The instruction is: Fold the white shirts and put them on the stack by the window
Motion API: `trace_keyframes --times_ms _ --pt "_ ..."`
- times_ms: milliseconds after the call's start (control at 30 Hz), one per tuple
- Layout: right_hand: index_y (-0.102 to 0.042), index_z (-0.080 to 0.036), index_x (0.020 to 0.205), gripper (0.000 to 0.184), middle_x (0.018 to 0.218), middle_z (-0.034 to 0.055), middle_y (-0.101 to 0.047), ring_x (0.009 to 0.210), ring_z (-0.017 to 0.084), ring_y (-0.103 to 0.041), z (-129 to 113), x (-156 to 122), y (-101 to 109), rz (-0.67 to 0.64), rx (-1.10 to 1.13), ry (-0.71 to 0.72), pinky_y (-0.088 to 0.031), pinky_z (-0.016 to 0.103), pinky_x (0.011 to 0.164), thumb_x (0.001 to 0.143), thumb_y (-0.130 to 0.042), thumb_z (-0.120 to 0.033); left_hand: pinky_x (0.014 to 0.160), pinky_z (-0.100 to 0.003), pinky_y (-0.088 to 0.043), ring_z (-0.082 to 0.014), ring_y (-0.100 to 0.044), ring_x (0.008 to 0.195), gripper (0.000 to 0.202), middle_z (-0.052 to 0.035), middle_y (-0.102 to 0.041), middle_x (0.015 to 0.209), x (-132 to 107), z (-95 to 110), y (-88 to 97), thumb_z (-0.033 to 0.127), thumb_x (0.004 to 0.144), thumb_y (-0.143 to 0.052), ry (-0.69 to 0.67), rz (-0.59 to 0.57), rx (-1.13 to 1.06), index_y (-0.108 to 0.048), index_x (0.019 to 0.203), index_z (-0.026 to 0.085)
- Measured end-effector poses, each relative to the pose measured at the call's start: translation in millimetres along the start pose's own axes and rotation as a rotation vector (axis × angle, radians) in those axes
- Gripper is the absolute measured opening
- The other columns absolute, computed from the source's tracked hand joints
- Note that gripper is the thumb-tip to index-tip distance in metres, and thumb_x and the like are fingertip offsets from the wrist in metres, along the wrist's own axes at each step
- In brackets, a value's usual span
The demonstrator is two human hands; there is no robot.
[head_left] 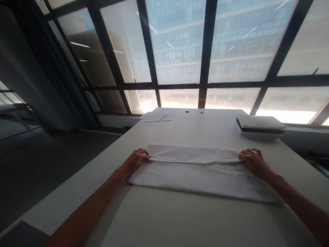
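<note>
A white cloth (200, 173) lies flat on the pale table (180, 219), with its far part folded over toward me into a long band. My left hand (137, 158) pinches the left end of that folded band, fingers closed on the fabric. At the band's right end, my right hand (253, 160) grips the cloth the same way. Both forearms reach in from the bottom corners.
A stack of folded cloths, white over dark (259, 126), sits at the table's far right. Loose sheets of paper (156, 117) lie at the far left edge. Large windows with dark frames (205, 55) stand behind the table. Dark floor lies to the left.
</note>
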State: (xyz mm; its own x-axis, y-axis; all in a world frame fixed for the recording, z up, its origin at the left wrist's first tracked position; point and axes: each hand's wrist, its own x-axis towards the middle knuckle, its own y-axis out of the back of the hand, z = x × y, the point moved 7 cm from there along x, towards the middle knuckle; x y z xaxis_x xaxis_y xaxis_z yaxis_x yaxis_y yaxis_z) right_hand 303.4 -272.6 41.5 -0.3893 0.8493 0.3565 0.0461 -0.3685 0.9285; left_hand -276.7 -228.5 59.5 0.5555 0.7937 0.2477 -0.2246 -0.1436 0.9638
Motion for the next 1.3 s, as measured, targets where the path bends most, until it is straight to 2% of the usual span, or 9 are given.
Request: trace_keyframes --times_ms 133,267,367,467,633,733,833,1067,1300 --pt "-0.072 -0.022 0.087 0.037 0.096 0.0075 -0.07 0.1 0.026 -0.06 1 -5 0 -0.056 -0.044 -0.028 -0.026 0.054 0.104 0.084 -0.041 -0.002 0.103 -0.043 -0.045 -0.0251 -0.061 0.114 0.04 -0.0037 -0.069 0.119 5 21 13.3 0.011 0.084 -0.051 0.011 -0.045 0.149 -0.077 0.107 0.031" --pt "-0.075 -0.019 0.095 0.046 0.107 0.0103 -0.072 0.105 0.026 -0.06 -10 9 9 -0.108 -0.058 -0.098 -0.027 0.053 0.107 0.073 -0.042 0.004 0.104 -0.04 -0.045 -0.0243 -0.062 0.115 0.04 -0.0078 -0.068 0.125 41 76 13.7 0.019 0.095 -0.044 0.022 0.001 0.096 -0.069 0.126 0.021" --pt "-0.073 -0.016 0.114 0.051 0.118 0.0118 -0.071 0.109 0.024 -0.061 -46 49 22 -0.058 0.057 -0.108 -0.036 0.04 0.104 0.077 -0.042 0.0 0.113 -0.039 -0.038 -0.0232 -0.053 0.132 0.046 -0.0111 -0.06 0.141 92 131 -12.0 0.031 0.103 -0.035 -0.012 0.001 -0.003 -0.055 0.141 0.015" --pt "-0.065 -0.011 0.131 0.056 0.134 0.0147 -0.064 0.121 0.023 -0.057 -96 99 18 -0.019 0.198 -0.125 -0.038 0.032 0.106 0.083 -0.038 -0.003 0.12 -0.045 -0.028 -0.0256 -0.036 0.146 0.052 -0.0143 -0.043 0.156 142 173 -55.3 0.034 0.105 -0.03 -0.002 -0.063 -0.026 -0.042 0.15 0.01" --pt "-0.045 -0.007 0.15 0.057 0.157 0.0181 -0.041 0.145 0.027 -0.035 -152 142 -38 -0.153 0.236 -0.207 -0.029 0.04 0.116 0.094 -0.036 -0.013 0.121 -0.057 -0.019 -0.0289 -0.026 0.151 0.058 -0.0136 -0.034 0.161 171 196 -110.7 0.043 0.105 -0.025 0.01 -0.129 0.009 -0.034 0.155 0.013" --pt "-0.035 -0.01 0.155 0.057 0.163 0.0165 -0.028 0.151 0.029 -0.023 -157 138 -70 -0.235 0.251 -0.216 -0.02 0.05 0.12 0.102 -0.03 -0.03 0.122 -0.052 -0.017 -0.0268 -0.022 0.152 0.062 -0.0116 -0.029 0.163 164 182 -119.1 0.047 0.106 -0.018 -0.005 -0.149 0.016 -0.031 0.156 0.015" --pt "-0.028 -0.012 0.158 0.062 0.165 0.016 -0.023 0.153 0.029 -0.017 -151 130 -85 -0.285 0.253 -0.229 -0.013 0.053 0.121 0.104 -0.027 -0.041 0.123 -0.049 -0.016 -0.0258 -0.018 0.153 0.064 -0.0101 -0.024 0.165 149 144 -114.3 0.048 0.105 -0.015 0.06 -0.196 0.014 -0.026 0.159 0.015" --pt "-0.024 -0.013 0.16 0.065 0.166 0.0154 -0.018 0.154 0.028 -0.012 -148 127 -80 -0.326 0.25 -0.243 -0.01 0.052 0.121 0.104 -0.024 -0.046 0.122 -0.051 -0.013 -0.0266 -0.013 0.154 0.063 -0.0108 -0.016 0.167 95 13 -83.6 0.045 0.104 -0.017 0.382 -0.28 0.088 -0.021 0.16 0.015" --pt "-0.025 -0.014 0.16 0.065 0.166 0.0152 -0.019 0.154 0.027 -0.013 -149 126 -82 -0.321 0.254 -0.249 -0.01 0.052 0.121 0.103 -0.024 -0.047 0.122 -0.051 -0.015 -0.0259 -0.017 0.153 0.06 -0.0097 -0.022 0.165 66 -49 -59.7 0.042 0.103 -0.025 0.543 -0.208 0.055 -0.028 0.158 0.018"
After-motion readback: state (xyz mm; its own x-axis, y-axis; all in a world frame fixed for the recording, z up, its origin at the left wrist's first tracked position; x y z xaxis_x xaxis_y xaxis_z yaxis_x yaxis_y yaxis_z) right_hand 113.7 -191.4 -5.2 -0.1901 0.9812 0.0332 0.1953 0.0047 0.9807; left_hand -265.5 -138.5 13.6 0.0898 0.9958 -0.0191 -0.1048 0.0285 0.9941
